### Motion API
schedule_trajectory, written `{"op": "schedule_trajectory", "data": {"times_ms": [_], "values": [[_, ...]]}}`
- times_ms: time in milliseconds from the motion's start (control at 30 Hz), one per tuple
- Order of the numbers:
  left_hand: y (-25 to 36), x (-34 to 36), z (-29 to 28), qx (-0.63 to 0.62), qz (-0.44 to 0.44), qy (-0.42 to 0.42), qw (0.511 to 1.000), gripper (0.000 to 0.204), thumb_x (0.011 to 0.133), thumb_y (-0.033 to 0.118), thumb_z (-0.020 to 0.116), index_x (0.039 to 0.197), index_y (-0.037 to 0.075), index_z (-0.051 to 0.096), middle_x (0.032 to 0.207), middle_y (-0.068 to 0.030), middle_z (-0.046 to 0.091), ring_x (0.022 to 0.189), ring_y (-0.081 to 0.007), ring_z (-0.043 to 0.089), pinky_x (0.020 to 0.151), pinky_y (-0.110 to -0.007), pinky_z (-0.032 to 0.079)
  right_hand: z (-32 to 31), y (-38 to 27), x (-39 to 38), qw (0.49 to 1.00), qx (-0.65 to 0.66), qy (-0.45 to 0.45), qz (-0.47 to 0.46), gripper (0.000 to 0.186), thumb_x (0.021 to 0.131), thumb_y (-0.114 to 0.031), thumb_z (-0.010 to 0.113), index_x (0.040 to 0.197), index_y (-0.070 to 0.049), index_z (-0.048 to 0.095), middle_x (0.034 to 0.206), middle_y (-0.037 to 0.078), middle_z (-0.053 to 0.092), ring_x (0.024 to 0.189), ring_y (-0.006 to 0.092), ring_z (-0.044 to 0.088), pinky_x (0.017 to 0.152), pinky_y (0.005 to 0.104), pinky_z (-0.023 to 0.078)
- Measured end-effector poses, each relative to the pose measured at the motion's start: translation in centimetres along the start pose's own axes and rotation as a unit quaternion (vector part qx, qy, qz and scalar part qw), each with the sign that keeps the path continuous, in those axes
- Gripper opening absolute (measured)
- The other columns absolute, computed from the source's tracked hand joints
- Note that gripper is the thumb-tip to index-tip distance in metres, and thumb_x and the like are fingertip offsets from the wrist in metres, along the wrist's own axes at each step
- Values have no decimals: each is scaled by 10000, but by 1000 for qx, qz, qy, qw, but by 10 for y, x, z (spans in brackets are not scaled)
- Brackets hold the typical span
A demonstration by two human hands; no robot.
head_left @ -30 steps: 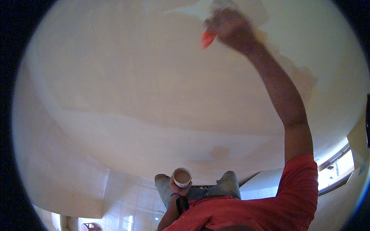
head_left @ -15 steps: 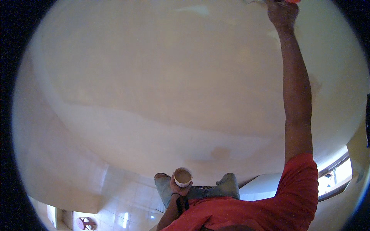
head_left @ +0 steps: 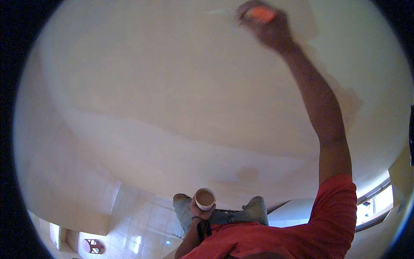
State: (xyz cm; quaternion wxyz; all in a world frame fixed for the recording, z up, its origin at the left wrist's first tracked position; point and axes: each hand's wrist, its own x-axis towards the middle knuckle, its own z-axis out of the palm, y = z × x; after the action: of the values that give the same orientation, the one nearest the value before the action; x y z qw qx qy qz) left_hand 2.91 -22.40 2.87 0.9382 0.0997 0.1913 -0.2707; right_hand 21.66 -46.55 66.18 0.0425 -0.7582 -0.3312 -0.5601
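Note:
Low in front of my body, my left hand (head_left: 201, 212) grips a white cup (head_left: 211, 206) from its near left side. A brownish paint-like liquid (head_left: 204, 198) fills part of the cup. At the end of my raised arm, my right hand (head_left: 274, 28) is closed around an orange tool (head_left: 261, 14) against the upper wall. Motion blur hides the tool's exact kind and its working end. The wall (head_left: 194, 95) facing me has a broad beige patch, with a paler band below it and on the right.
Tiled floor (head_left: 142, 216) lies far below on the left, with a reddish stool (head_left: 92, 246) standing on it. A wall edge (head_left: 113, 203) juts in at the left. On the lower right there is a bright window (head_left: 376, 205). My jeans-clad knees (head_left: 254, 209) are close to the wall.
My right hand has swept left and slightly down across the upper wall with the orange tool, its elbow bending. My left hand and the cup have stayed in place.

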Motion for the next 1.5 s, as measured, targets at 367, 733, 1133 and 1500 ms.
{"op": "schedule_trajectory", "data": {"times_ms": [367,733,1133,1500], "values": [[-12,6,0,30,15,24,999,458,890,568,527,1207,248,608,1199,-22,643,1046,-282,622,764,-513,514,54,-22,-32,912,-218,-76,-340,129,746,-211,689,858,-167,642,768,55,569,794,256,637,743,393,548],[-16,-2,20,-21,14,48,999,462,899,573,515,1218,251,604,1199,-21,639,1067,-278,605,773,-518,509,-9,33,55,989,-29,141,-30,232,892,-147,643,727,-61,505,655,36,558,559,170,520,500,308,441],[-11,14,-14,-44,-3,-24,999,494,895,579,514,1230,225,597,1207,-50,636,1022,-295,632,716,-526,549,103,-57,5,950,-64,-24,-303,118,824,-240,627,905,-158,651,806,84,624,780,291,663,664,427,555],[-17,18,-11,-43,-5,-20,999,507,879,569,526,1238,219,597,1211,-58,635,1046,-321,621,749,-541,535,47,-23,83,954,-3,250,-167,206,903,-143,637,794,-61,483,711,21,537,629,160,489,566,312,443]]}}
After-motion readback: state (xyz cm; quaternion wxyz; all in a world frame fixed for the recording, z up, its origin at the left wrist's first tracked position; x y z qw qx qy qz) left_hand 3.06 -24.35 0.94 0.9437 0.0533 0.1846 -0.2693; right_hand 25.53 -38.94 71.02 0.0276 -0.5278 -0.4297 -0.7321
